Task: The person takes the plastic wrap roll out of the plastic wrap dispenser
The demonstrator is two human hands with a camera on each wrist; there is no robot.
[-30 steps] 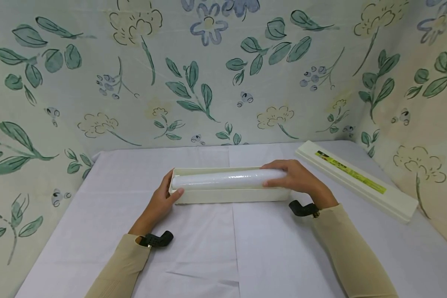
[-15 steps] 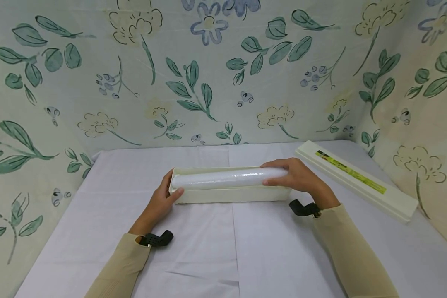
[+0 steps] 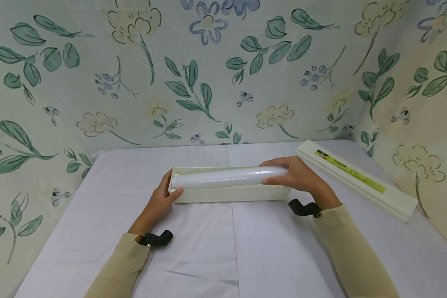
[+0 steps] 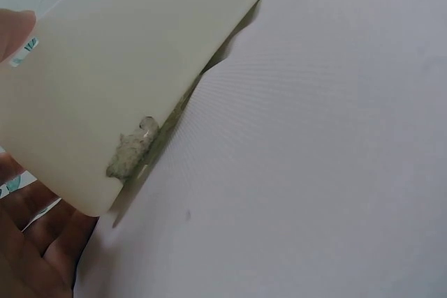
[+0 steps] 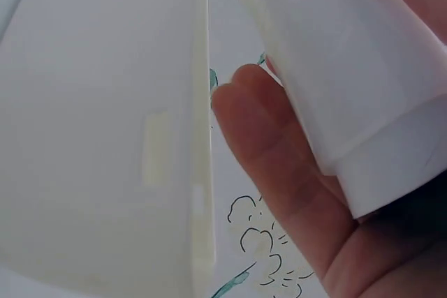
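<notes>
A long cream box (image 3: 231, 195) without its lid lies across the white-covered table. In it sits a roll of cling film (image 3: 216, 178), its right end tilted up above the box's rim. My left hand (image 3: 161, 202) grips the box's left end, thumb on the front wall and fingers behind. With my right hand (image 3: 299, 177) I hold the roll's right end between thumb and fingers. In the right wrist view, the end of the roll (image 5: 363, 82) stands apart from the box wall (image 5: 105, 137), with curled fingers (image 5: 258, 137) under it.
The long cream lid (image 3: 357, 184) with a yellow-green label lies slantwise at the right rear of the table. Floral fabric (image 3: 216, 82) hangs behind and at both sides. Each wrist wears a black camera mount (image 3: 157, 239).
The roll's right end has risen slightly, with my right hand moving up a little along with it. My left hand and the box have stayed put.
</notes>
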